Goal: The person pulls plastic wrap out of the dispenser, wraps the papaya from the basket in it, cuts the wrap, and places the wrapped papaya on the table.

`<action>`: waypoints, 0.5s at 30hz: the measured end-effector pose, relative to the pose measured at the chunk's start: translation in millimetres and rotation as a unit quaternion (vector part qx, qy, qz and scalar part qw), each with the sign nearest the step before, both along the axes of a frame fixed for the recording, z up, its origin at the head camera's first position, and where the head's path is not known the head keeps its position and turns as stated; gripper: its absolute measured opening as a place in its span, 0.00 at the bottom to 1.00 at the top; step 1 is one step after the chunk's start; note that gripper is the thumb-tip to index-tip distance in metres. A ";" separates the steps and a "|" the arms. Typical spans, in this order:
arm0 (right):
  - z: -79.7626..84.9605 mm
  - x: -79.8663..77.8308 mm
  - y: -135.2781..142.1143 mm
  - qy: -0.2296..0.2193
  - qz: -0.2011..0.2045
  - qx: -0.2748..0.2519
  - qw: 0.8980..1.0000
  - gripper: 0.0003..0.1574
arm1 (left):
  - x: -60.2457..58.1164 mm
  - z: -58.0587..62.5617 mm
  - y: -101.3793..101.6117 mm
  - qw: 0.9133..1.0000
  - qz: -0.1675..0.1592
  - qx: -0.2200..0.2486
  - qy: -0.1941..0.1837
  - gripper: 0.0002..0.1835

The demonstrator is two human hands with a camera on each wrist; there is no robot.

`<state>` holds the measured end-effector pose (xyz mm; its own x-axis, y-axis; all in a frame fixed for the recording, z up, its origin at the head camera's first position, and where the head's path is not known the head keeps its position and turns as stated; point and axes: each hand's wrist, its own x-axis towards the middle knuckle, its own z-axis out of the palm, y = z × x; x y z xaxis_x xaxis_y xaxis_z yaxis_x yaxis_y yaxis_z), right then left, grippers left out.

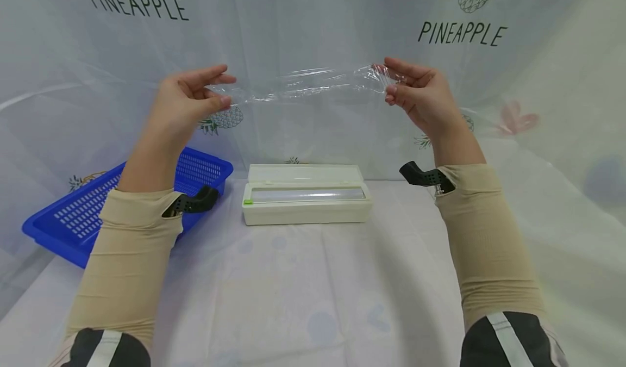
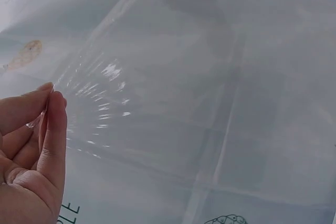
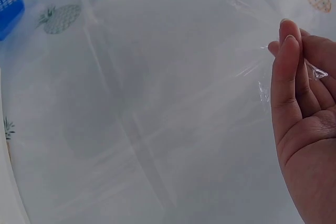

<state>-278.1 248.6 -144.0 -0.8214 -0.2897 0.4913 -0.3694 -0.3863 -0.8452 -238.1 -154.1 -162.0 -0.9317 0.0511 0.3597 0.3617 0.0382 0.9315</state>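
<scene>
A clear sheet of plastic wrap [image 1: 313, 83] stretches in the air between both hands, creased and shiny. My left hand [image 1: 183, 98] pinches its left end between thumb and fingers; in the left wrist view, creases fan out from the fingertips [image 2: 56, 98]. At the other end my right hand [image 1: 420, 92] pinches the bunched wrap, and a bit of film [image 3: 316, 72] pokes out behind the fingers in the right wrist view. Below the sheet, on the table, sits a cream wrap dispenser box [image 1: 308, 212] with a see-through window and a small green tab on its left.
A blue plastic basket [image 1: 73, 220] with slotted walls stands at the left, partly behind the left forearm. White cloth [image 1: 313, 280] covers the table, and a curtain with pineapple prints [image 1: 303, 24] hangs behind. Each wrist carries a black camera mount [image 1: 420, 175].
</scene>
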 end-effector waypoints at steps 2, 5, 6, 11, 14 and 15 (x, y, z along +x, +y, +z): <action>3.1 0.6 -1.4 0.005 0.005 -0.002 1.000 0.27 | 0.1 1.5 -1.5 1.000 -0.004 0.009 0.001 0.29; 7.6 1.7 -3.1 0.009 0.012 -0.001 1.000 0.26 | 0.7 2.8 -3.9 0.999 -0.020 0.041 0.006 0.29; 8.9 2.1 -3.5 0.011 0.013 0.000 1.000 0.26 | 0.9 3.2 -4.7 0.998 -0.028 0.054 0.007 0.29; 14.5 4.0 -4.6 0.022 0.009 0.002 1.000 0.25 | 0.9 7.0 -5.5 0.996 -0.039 0.084 0.014 0.28; 16.9 5.4 -4.2 0.022 0.013 -0.006 1.000 0.25 | 1.8 10.5 -4.4 0.996 -0.032 0.085 0.012 0.29; 17.4 6.0 -3.9 0.021 0.015 -0.009 1.000 0.25 | 2.6 11.5 -4.0 0.996 -0.031 0.085 0.010 0.29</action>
